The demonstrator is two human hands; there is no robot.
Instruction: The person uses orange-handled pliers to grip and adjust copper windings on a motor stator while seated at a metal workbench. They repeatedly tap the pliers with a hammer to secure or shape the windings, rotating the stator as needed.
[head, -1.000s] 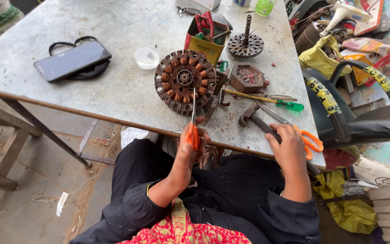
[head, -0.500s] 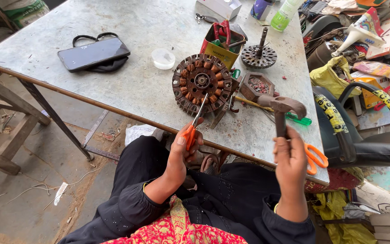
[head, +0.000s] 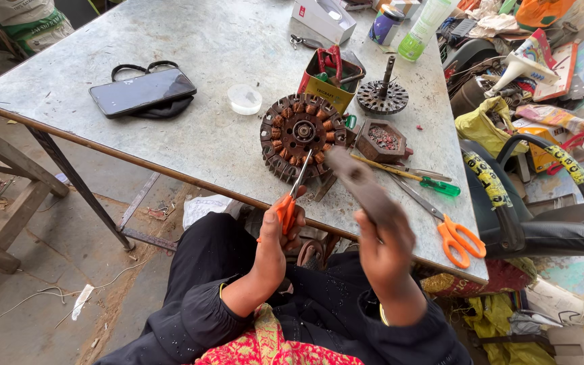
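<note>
Two hands work a screwdriver and a hammer at a fan stator on a grey table.

The table [head: 190, 135] carries the round copper-wound stator [head: 300, 137] near its front edge, just ahead of both hands. A black phone [head: 142, 92] lies well to the left, and orange-handled scissors [head: 459, 238] sit at the right front corner. The right hand [head: 385, 245] is wrapped tight round the handle of a hammer [head: 358, 184], blurred, its head raised just right of the stator and not touching it. The left hand [head: 280, 233] is closed on the orange handle of a screwdriver [head: 294, 199]; its shaft slants up from the fist and its tip rests on the stator's near windings.
</note>
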